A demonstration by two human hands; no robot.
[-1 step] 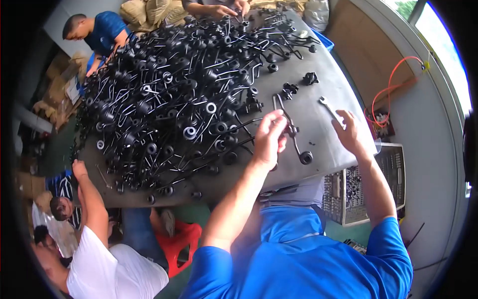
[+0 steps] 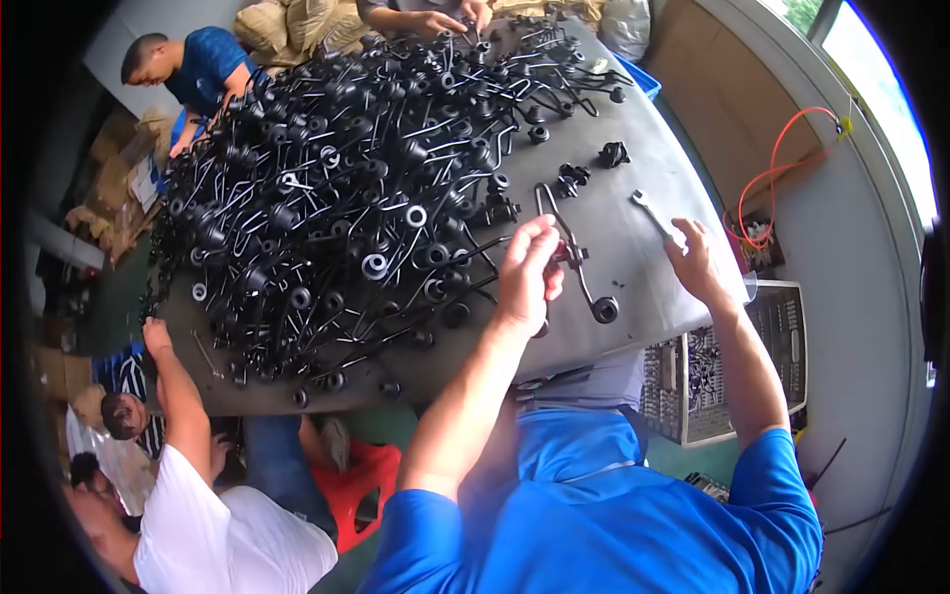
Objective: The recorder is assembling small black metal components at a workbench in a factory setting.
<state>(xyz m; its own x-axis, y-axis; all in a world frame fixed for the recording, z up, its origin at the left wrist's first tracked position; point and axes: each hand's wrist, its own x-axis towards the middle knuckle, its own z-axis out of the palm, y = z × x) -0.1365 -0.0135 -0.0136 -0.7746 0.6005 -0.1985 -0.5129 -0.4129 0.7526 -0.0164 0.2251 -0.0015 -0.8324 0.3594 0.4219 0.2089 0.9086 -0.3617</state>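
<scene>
My left hand point(image 2: 524, 272) is closed around a bent black metal rod point(image 2: 562, 220) above the table. A clamp-like black fitting sits midway along this rod, and a round black bushing point(image 2: 605, 310) is at its near end. The fingers partly hide the rod. To the right, my right hand point(image 2: 699, 265) has thumb and fingertips at the lower end of a silver open-end wrench point(image 2: 649, 211), pinching it. The wrench's jaw points away from me, toward the far left. Beyond my hands, two small black clamp parts point(image 2: 614, 154) point(image 2: 572, 179) lie on the grey tabletop.
A large tangled heap of similar black rods with bushings point(image 2: 336, 198) covers the table's left and middle. Co-workers stand around the table, one in a white shirt point(image 2: 228, 525) at my left. A grey plastic crate point(image 2: 727, 366) with small parts is below the table's right edge.
</scene>
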